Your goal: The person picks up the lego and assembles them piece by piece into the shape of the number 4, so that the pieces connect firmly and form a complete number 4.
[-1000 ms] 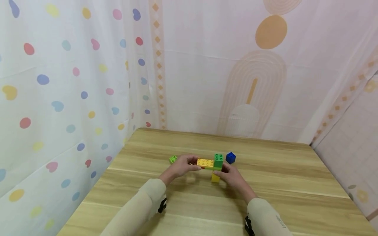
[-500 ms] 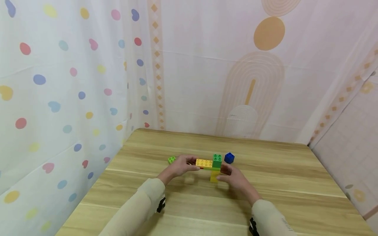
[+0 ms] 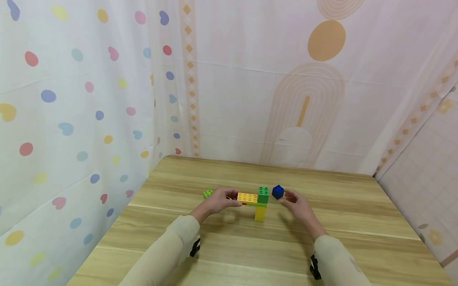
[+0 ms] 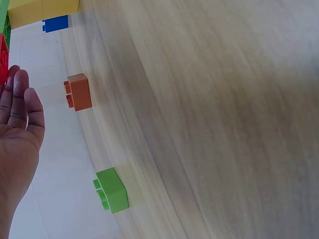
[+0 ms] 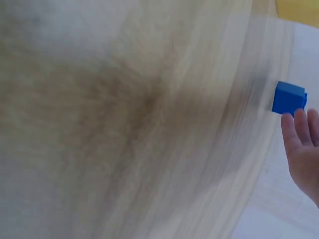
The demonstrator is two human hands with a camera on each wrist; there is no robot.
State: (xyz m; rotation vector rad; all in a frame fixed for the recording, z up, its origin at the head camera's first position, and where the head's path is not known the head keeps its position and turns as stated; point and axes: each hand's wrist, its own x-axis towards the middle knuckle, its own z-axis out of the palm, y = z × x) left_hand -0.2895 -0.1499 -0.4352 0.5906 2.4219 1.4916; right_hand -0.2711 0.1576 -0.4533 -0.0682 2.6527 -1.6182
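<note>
The left hand (image 3: 218, 201) grips the joined bricks (image 3: 247, 197). A blue block (image 3: 277, 192) sits just beside the right hand (image 3: 297, 204), fingers parted.

Recorded on brick assembly (image 3: 253, 199): yellow for long brick (image 3: 247, 197) and upright brick (image 3: 260, 213), deep green for top brick (image 3: 263, 196), lime for slab (image 3: 262, 205), red for end brick (image 4: 3, 59). Noted blue for cube (image 3: 277, 192), lime green for small brick (image 3: 208, 193), orange-brown for stubby brick (image 4: 81, 93), streaked pale-brown grain for tabletop (image 3: 250, 250), cream for sleeves (image 3: 161, 250). Logged multicoloured dots and hearts on white for side curtain (image 3: 78, 131), tan arches, ochre oval and diamond strip on pinkish white for back curtain (image 3: 236, 111).
</note>
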